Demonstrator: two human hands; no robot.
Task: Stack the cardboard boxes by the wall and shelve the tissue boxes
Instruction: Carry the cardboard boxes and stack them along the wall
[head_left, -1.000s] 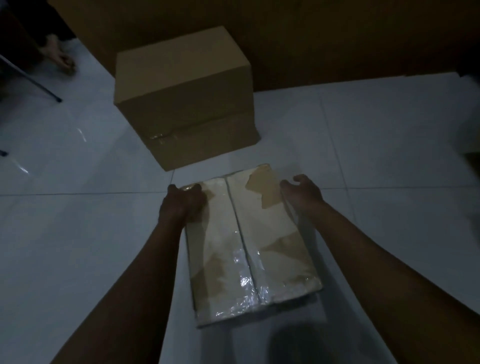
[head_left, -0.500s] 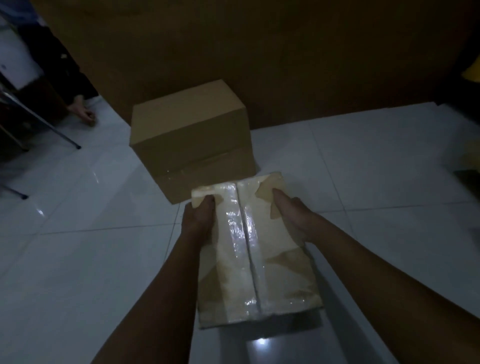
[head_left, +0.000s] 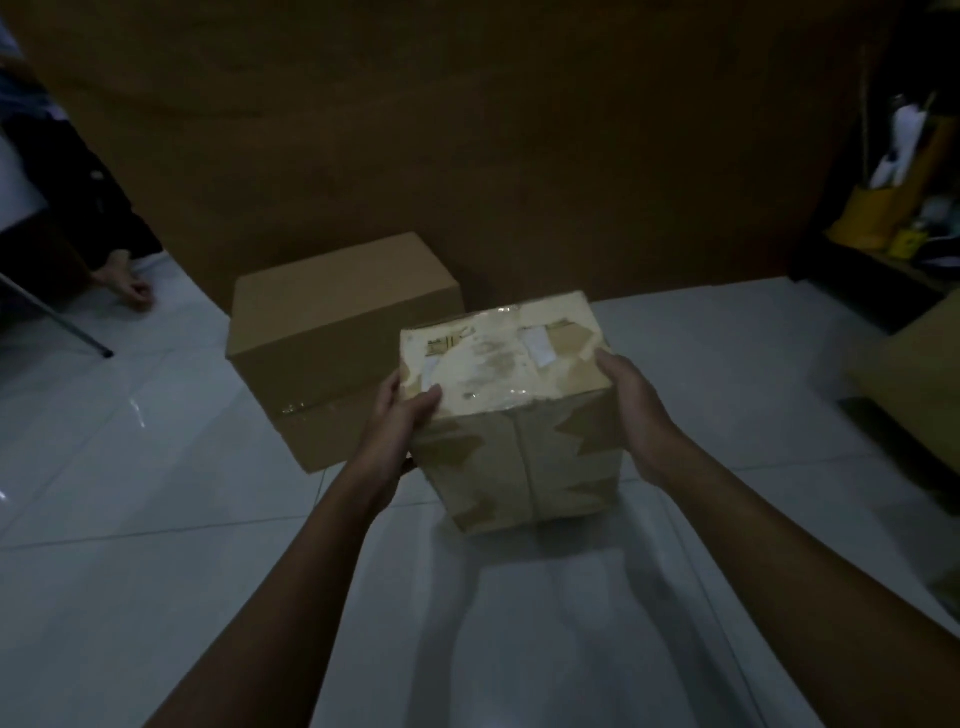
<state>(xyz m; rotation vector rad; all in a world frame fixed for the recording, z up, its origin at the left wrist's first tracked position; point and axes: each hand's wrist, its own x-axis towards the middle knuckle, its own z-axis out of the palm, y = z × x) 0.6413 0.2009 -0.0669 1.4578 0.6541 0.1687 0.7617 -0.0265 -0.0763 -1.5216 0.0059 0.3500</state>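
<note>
A small taped cardboard box (head_left: 514, 415) with torn paper and shiny tape hangs above the white floor, held between both hands. My left hand (head_left: 400, 415) grips its left side with the thumb over the top edge. My right hand (head_left: 631, 410) grips its right side, fingers curled round the top corner. Behind and to the left, a larger plain cardboard box (head_left: 332, 332) stands on the floor against the brown wall (head_left: 467, 156).
A person's bare foot (head_left: 127, 283) and a metal leg (head_left: 62, 325) are at the far left. A dark low shelf (head_left: 872, 280) with yellow containers (head_left: 865, 218) stands at the right. Another brown box edge (head_left: 919, 374) shows at the right border.
The small box has come up off the floor and tipped so its top face shows. Both hands rose with it. The view has lifted toward the wall.
</note>
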